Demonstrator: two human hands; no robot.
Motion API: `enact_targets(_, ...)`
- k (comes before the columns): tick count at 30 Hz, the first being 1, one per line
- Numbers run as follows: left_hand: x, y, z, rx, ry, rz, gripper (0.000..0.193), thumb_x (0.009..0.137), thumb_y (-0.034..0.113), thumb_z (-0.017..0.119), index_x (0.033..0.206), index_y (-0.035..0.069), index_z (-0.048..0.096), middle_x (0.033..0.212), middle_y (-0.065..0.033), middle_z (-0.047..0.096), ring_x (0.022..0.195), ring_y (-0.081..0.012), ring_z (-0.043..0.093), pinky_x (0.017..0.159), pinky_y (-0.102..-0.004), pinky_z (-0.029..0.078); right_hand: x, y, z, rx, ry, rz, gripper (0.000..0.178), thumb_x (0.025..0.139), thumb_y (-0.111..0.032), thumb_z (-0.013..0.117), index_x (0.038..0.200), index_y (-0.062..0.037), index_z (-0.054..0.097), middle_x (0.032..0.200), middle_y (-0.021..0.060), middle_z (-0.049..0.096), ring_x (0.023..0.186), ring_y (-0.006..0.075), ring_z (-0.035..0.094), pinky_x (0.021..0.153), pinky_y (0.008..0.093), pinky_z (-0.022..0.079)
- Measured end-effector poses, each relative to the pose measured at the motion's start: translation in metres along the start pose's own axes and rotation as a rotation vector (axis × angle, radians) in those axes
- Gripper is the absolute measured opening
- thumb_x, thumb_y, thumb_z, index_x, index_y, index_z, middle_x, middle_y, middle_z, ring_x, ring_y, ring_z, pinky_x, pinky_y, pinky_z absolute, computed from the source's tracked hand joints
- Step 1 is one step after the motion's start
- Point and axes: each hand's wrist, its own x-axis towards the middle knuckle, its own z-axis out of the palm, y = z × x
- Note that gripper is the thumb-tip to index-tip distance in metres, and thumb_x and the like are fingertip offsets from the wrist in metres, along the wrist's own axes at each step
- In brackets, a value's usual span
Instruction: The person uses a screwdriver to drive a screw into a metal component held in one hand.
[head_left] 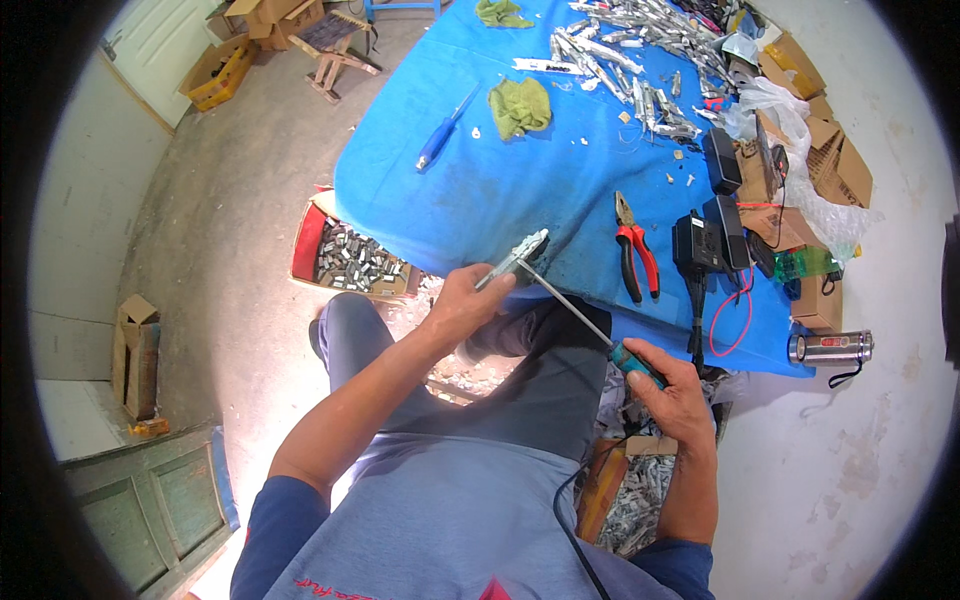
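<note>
At the near edge of the blue-covered table, my left hand (463, 307) is closed on a narrow silvery metal part (524, 249), which points away from me. My right hand (672, 392) wraps round the teal handle of a screwdriver (568, 306). Its shaft slants up to the left, and the tip meets the metal part just past my left fingers; whether it sits in a slot or a gap is too small to tell. Right of the screwdriver lie pliers (632, 255) with red and black handles. A second screwdriver (436, 140) with a blue handle rests farther off to the left.
Green cloths (520, 107) and a heap of silvery metal strips (655, 60) lie on the table (400, 200). Black adapters (692, 243) and a metal flashlight (832, 348) line the right side. Below the left edge stands a box (308, 240) of small metal pieces.
</note>
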Motion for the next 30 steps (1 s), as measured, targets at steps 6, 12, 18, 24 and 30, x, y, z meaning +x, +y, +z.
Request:
enact_targets(6, 0.0, -0.001, 0.0, -0.031, 0.005, -0.001, 0.042, 0.094, 0.043, 0.067, 0.097, 0.002, 0.059, 0.066, 0.0065, 0.041, 0.057, -0.0041, 0.037, 0.051, -0.0222, 0.03, 0.008, -0.005, 0.004, -0.106, 0.03, -0.153, 0.037, 0.088, -0.008, 0.066, 0.125, -0.0005, 0.064, 0.111, 0.0163, 0.07, 0.102, 0.024, 0.068, 0.091, 0.032, 0.05)
enact_targets(12, 0.002, -0.002, 0.002, 0.015, 0.021, 0.014, 0.04, 0.097, 0.041, 0.064, 0.097, 0.001, 0.059, 0.064, 0.0063, 0.041, 0.055, -0.0041, 0.038, 0.049, -0.0227, 0.029, 0.01, -0.015, 0.004, -0.195, 0.07, -0.185, 0.035, 0.088, -0.008, 0.066, 0.122, -0.0029, 0.066, 0.104, 0.0164, 0.07, 0.095, 0.0277, 0.069, 0.085, 0.0338, 0.051)
enact_targets(18, 0.002, 0.0, 0.001, 0.121, 0.028, 0.061, 0.044, 0.098, 0.045, 0.06, 0.092, 0.001, 0.061, 0.064, 0.0042, 0.045, 0.056, -0.0052, 0.041, 0.049, -0.0243, 0.031, 0.011, -0.048, 0.006, -0.376, 0.118, -0.264, 0.031, 0.088, -0.01, 0.066, 0.119, -0.0044, 0.067, 0.096, 0.0155, 0.07, 0.081, 0.0314, 0.068, 0.074, 0.0357, 0.053)
enact_targets(24, 0.0, 0.002, -0.003, 0.228, 0.028, 0.085, 0.051, 0.098, 0.049, 0.059, 0.088, 0.0, 0.062, 0.068, 0.0007, 0.05, 0.062, -0.008, 0.046, 0.054, -0.0268, 0.037, 0.022, -0.071, -0.003, -0.421, 0.055, -0.208, 0.028, 0.089, -0.013, 0.065, 0.117, -0.0055, 0.066, 0.087, 0.0174, 0.067, 0.075, 0.0331, 0.066, 0.068, 0.0385, 0.051)
enact_targets(30, 0.001, 0.003, -0.012, 0.301, 0.008, 0.062, 0.047, 0.097, 0.046, 0.06, 0.088, -0.001, 0.062, 0.07, 0.0002, 0.052, 0.066, -0.0089, 0.047, 0.057, -0.028, 0.039, 0.024, -0.077, -0.004, -0.406, 0.04, -0.174, 0.029, 0.089, -0.012, 0.065, 0.117, -0.0053, 0.065, 0.085, 0.0183, 0.066, 0.074, 0.0331, 0.066, 0.067, 0.0382, 0.05)
